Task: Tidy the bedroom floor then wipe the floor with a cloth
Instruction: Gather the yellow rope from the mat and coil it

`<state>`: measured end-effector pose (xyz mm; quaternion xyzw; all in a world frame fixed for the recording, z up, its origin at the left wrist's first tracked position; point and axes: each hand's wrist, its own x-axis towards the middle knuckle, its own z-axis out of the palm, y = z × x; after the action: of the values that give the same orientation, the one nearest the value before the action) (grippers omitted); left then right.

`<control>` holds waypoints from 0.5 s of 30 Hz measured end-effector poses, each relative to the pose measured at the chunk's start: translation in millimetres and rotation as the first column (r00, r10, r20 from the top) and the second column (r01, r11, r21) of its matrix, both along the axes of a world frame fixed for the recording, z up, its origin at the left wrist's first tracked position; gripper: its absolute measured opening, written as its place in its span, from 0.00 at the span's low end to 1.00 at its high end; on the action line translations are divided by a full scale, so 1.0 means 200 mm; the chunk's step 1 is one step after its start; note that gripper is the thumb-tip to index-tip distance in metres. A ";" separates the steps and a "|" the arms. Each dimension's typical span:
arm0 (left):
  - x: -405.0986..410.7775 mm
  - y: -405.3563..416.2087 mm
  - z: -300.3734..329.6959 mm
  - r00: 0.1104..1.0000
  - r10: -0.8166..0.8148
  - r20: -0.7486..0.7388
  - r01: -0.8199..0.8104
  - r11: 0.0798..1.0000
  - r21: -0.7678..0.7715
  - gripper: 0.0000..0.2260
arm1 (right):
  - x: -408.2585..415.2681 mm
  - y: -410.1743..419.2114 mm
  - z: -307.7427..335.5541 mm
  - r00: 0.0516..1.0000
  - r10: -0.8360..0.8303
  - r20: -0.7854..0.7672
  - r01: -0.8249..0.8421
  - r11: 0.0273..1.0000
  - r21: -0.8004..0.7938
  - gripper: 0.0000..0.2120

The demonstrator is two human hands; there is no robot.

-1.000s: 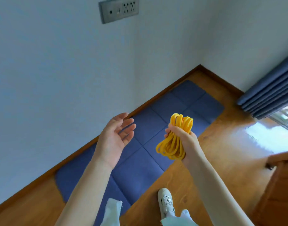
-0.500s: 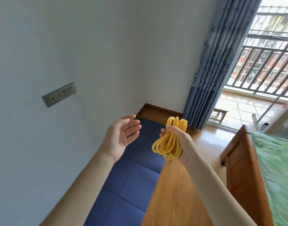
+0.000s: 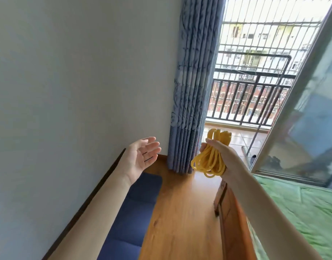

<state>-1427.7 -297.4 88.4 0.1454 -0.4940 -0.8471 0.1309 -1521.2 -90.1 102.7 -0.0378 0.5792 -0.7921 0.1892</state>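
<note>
Bright daylight from balcony door [image 3: 255,91]; outside overexposed, wide-angle bending at edges, perhaps slight blur

No readable text, label, brand, number or sign appeared anywhere in the view.

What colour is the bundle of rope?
Yellow coiled rope bundle, seen best in the head view.

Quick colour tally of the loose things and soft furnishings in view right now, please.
Yellow: 1, coiled rope gripped by right hand
Blue: 2, floor mat, curtain
Green: 1, bed cover
Total: 4
Left hand holds nothing.
</note>
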 end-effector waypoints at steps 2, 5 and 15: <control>-0.16 0.06 0.03 0.999 -0.035 -0.013 0.035 0.999 0.000 0.09 | -0.12 0.07 0.04 1.000 -0.009 -0.005 0.009 1.000 0.020 0.07; -0.40 0.13 0.07 0.996 -0.080 -0.034 0.079 0.997 -0.020 0.09 | -0.29 0.15 0.04 1.000 -0.006 -0.008 0.006 0.999 0.032 0.07; -1.30 0.05 0.21 0.964 -0.258 -0.059 0.254 0.965 -0.062 0.09 | -0.97 0.23 0.09 0.979 -0.190 -0.077 0.185 0.980 -0.071 0.06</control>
<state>-1688.2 -287.9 130.4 0.0483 -0.5267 -0.8477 0.0407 -1714.6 -44.9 120.1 -0.0222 0.5621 -0.8220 0.0881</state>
